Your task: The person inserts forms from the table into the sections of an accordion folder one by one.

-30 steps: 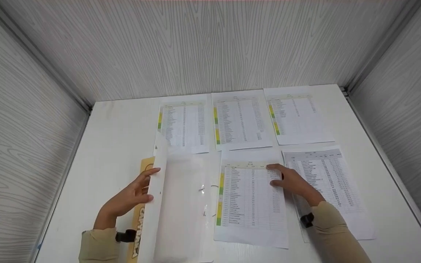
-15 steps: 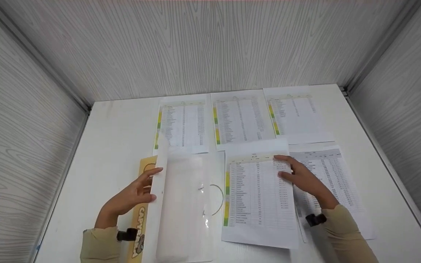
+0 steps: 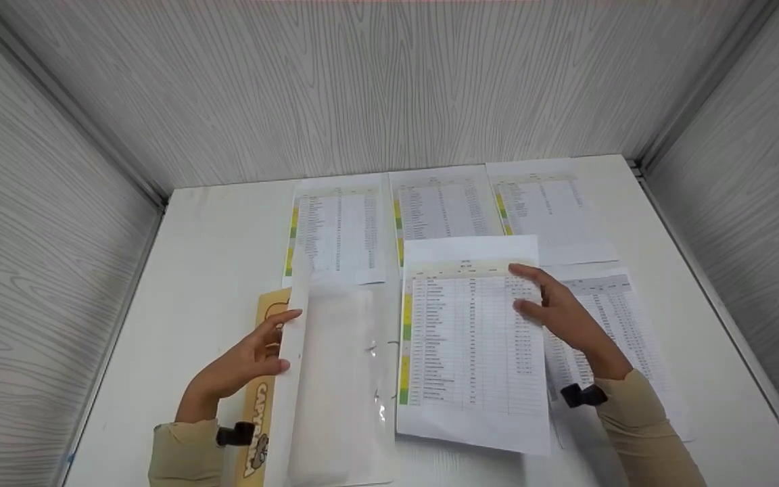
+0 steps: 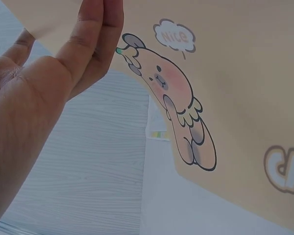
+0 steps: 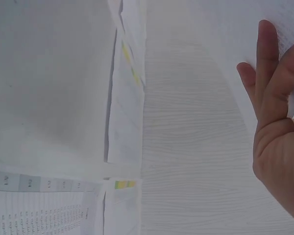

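Observation:
My left hand (image 3: pixel 244 362) holds the raised front cover of a ring binder (image 3: pixel 342 385) between thumb and fingers. The cover's tan outside, seen in the left wrist view, bears a cartoon animal (image 4: pixel 171 93) and part of a word. Inside lies a clear plastic sleeve, with thin metal rings (image 3: pixel 393 368) at its right edge. With my right hand (image 3: pixel 562 325) I grip the right edge of a printed sheet (image 3: pixel 470 338), lifted off the table beside the rings. Fingers behind this sheet show in the right wrist view; whether it is one sheet or several, I cannot tell.
Three printed sheets with yellow-green side strips lie in a row at the back: left (image 3: pixel 339 230), middle (image 3: pixel 437 196) and right (image 3: pixel 545 210). Another sheet with a grey header (image 3: pixel 606 325) lies under my right forearm. Grey wood-grain panels (image 3: pixel 389 88) wall the white table (image 3: pixel 207 257).
My right hand has raised the printed sheet and carried it away from me, first a little right, then back left beside the rings. My left hand stays almost still with the cover.

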Available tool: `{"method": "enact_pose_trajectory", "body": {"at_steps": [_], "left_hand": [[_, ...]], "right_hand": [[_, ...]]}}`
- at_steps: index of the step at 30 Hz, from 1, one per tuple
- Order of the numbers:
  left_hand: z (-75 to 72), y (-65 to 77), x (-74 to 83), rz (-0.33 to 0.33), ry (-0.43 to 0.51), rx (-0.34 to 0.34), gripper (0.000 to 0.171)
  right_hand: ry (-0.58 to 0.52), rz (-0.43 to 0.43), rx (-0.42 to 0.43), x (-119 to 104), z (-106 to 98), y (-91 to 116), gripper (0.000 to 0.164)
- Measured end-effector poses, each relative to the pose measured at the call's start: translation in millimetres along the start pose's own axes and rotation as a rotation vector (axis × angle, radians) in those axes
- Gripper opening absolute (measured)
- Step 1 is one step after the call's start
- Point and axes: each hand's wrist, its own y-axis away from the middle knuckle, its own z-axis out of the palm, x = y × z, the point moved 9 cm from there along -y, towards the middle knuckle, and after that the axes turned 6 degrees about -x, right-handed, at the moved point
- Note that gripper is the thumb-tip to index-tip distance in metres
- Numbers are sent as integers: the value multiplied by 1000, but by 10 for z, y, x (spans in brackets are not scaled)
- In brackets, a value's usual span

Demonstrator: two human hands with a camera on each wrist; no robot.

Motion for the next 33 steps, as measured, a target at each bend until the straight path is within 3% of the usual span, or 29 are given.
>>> {"method": "enact_pose_trajectory", "body": {"at_steps": [11, 15, 22, 33], "left_hand": [[-18, -12, -13, -20, -22, 36, 74], [-16, -31, 7, -23, -55, 46, 71], [15, -51, 18, -62, -22, 27, 73], [-28, -55, 63, -95, -190, 103, 70]], "right_hand": [[-140, -54, 41, -179, 123, -13, 64], [-149, -56, 29, -184, 176, -16, 64], [-169, -40, 5, -112, 214, -35, 67], [-178, -55, -4, -72, 249, -60, 66]]}}
